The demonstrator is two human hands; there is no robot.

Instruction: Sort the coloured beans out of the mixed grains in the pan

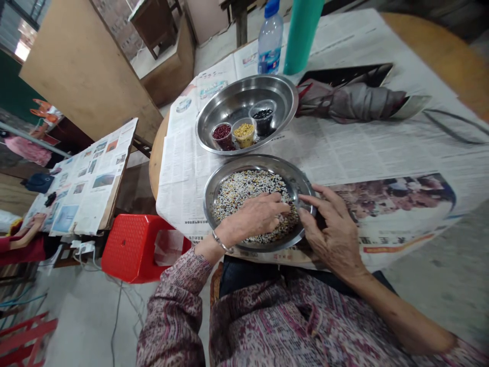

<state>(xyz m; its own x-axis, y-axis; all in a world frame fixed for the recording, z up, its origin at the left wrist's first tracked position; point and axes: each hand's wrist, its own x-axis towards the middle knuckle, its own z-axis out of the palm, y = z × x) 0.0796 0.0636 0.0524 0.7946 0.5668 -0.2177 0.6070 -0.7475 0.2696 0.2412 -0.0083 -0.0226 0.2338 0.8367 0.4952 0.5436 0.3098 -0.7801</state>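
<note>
A round metal dish in front of me holds a mix of white, black, yellow and reddish grains and beans. My left hand, with a bracelet at its wrist, reaches over the mix. Its fingers are curled together with the tips down at the grains; whatever they pinch is too small or hidden. At the dish's right rim rests my right hand, fingers apart, thumb and forefinger touching the rim. Behind stands a larger metal basin with three clear cups: red beans, yellow beans and black beans.
Newspaper covers the table. A water bottle, a green bottle and a folded grey umbrella are beyond the basin. Left are a red stool and another papered table, with a person's arm at it.
</note>
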